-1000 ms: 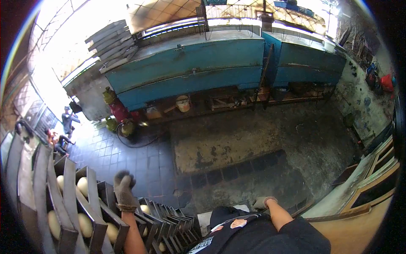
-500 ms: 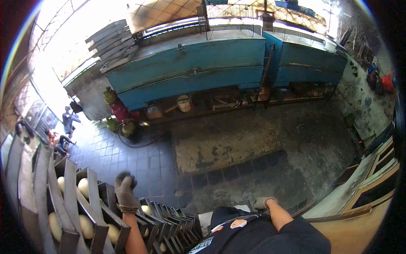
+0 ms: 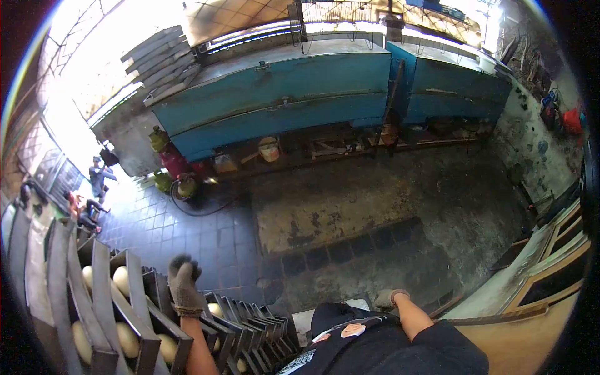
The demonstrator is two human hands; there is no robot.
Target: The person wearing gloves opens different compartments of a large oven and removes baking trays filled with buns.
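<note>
Dough pieces [image 3: 128,339], pale and oval, sit in the slots of the dark metal trays [image 3: 100,312] at the person's left side. From where I stand I count five large ones on the outer side of the left forearm, two higher up and three lower down, and about three smaller ones showing in part on its inner side. The trays are layered too thickly to count.

The left hand [image 3: 185,284], in one knitted glove, is up among the trays, beside a slot edge, its fingers pointing away and loosely bent, close to one another; I can't tell whether they grip that edge. The right hand [image 3: 390,299], gloved too, is by the person's side, well apart from the trays; its fingers are too hard to make out, so I can't tell how they are set.

Across the floor [image 3: 337,219] stand two blue cabinets [image 3: 275,100], one long and one shorter. One pale bucket [image 3: 269,149] is low in front of the long one. Near its left end are four gas cylinders [image 3: 174,164], three green and one red, with one hose [image 3: 203,214] looping on the tiles. Two other people [image 3: 99,178] are far off at the left.
</note>
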